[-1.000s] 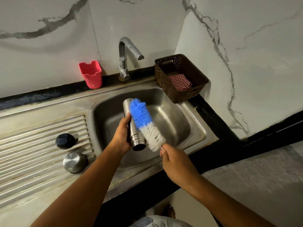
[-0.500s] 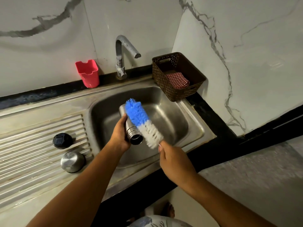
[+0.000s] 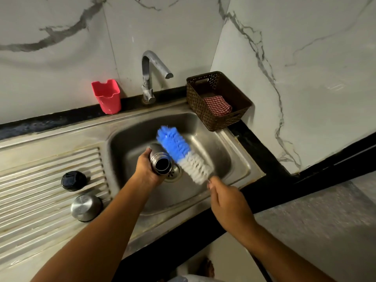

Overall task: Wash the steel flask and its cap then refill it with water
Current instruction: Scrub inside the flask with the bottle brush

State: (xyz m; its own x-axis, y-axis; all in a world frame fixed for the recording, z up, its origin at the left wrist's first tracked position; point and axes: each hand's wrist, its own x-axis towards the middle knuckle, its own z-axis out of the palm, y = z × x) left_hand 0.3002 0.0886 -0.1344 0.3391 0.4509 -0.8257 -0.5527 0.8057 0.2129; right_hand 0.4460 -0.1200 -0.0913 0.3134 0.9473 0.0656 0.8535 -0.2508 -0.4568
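Note:
My left hand [image 3: 145, 169] grips the steel flask [image 3: 159, 162] over the sink basin [image 3: 234, 159], its open dark mouth tilted toward me. My right hand [image 3: 227, 202] holds the handle of a bottle brush [image 3: 183, 154] with blue tip bristles and white base bristles. The brush lies along the flask's right side, outside the mouth. On the ribbed drainboard at the left sit a black inner cap [image 3: 73, 180] and a steel cup-shaped cap [image 3: 86, 207].
A steel tap [image 3: 151, 74] stands behind the basin, with no water running. A red plastic holder [image 3: 106, 96] is left of it. A brown basket [image 3: 218, 100] holding a red checked cloth [image 3: 217, 105] sits at the sink's right rear corner. Marble walls close the corner.
The flask has tipped so its open mouth faces me more, and the brush has shifted slightly right of it. Both caps stay put.

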